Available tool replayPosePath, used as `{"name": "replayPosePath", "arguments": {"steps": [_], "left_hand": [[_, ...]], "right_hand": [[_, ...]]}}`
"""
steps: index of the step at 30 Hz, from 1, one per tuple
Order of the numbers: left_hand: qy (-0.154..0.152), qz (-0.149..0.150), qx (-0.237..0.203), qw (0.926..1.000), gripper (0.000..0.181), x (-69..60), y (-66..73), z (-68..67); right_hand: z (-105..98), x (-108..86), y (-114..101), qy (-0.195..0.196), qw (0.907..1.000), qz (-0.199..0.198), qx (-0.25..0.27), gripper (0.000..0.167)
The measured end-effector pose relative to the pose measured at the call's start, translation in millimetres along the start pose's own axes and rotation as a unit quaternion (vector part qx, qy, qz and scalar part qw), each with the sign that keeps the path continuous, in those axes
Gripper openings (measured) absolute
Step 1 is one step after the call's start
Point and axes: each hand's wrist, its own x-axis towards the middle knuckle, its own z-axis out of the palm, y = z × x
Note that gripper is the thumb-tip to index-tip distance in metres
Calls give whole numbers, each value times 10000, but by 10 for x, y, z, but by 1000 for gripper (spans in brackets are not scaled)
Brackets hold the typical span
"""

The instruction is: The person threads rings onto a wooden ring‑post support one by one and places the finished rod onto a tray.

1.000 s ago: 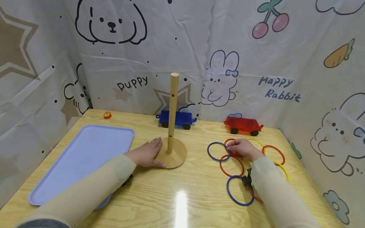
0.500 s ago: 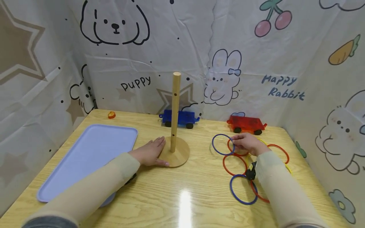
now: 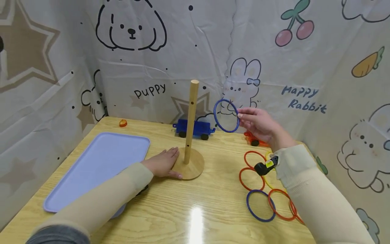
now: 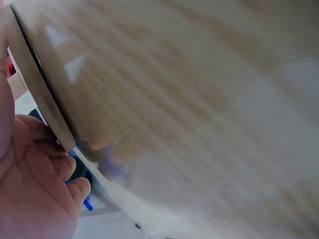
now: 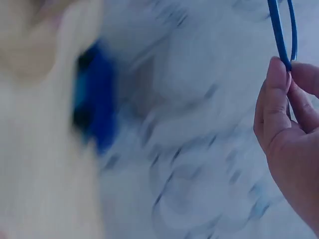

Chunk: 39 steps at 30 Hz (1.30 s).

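A blue ring [image 3: 215, 119] is pinched at its right edge by the right hand [image 3: 259, 123], raised in front of the back cloth and right of the wooden post [image 3: 191, 118]. In the right wrist view the right hand [image 5: 291, 124] holds the blue ring [image 5: 280, 35] between thumb and fingers. The left hand [image 3: 163, 163] rests with extended fingers on the left side of the round wooden base [image 3: 195, 166], from which the post stands upright. At the left edge of the left wrist view, the left hand [image 4: 40, 184] touches the rim of the base [image 4: 40, 94].
Red rings [image 3: 252, 178], another blue ring [image 3: 261, 220] and yellow rings lie at the right, partly under the right sleeve. Behind the post stands a blue wagon [image 3: 199, 128]; a red wagon [image 3: 252, 138] is partly hidden. A lilac tray [image 3: 100, 166] and small orange piece [image 3: 123, 123] lie left.
The right hand has lifted the blue ring off the table, up and slightly left, and the ring is tilted more upright. The left hand has stayed on the base.
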Motion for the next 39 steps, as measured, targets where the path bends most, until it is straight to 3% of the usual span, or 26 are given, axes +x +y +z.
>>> {"name": "replayPosePath", "arguments": {"steps": [3,7,10,14,20,25,31,35,39], "left_hand": [[-45,-39,-28,10000,104,11,-21,26],[-107,-117,-40,9999,103,19,-27,45],[-81,-252,62,9996,105,18,-15,44],[97,-555,10,9984,111,36,-1,56],[278,-824,-170,9961,118,21,9,42],[319,-913,-244,9950,120,14,17,19],[200,-966,-289,9947,120,-6,28,8],[192,-939,-335,9948,120,-25,37,-5],[149,-968,-308,9947,120,-15,23,14]], "right_hand": [[300,-29,-293,-208,9958,-268,849,25],[643,-15,-548,-405,9881,-501,1397,24],[843,48,-602,-320,9901,-507,1270,22],[1007,169,-507,30,9971,-336,681,17],[1023,313,-88,251,9992,44,-294,17],[907,429,524,207,9936,417,-1028,25],[783,510,1229,220,9843,943,-1478,24],[782,525,1497,265,9787,1158,-1674,27],[860,533,1622,373,9749,1197,-1841,27]]}}
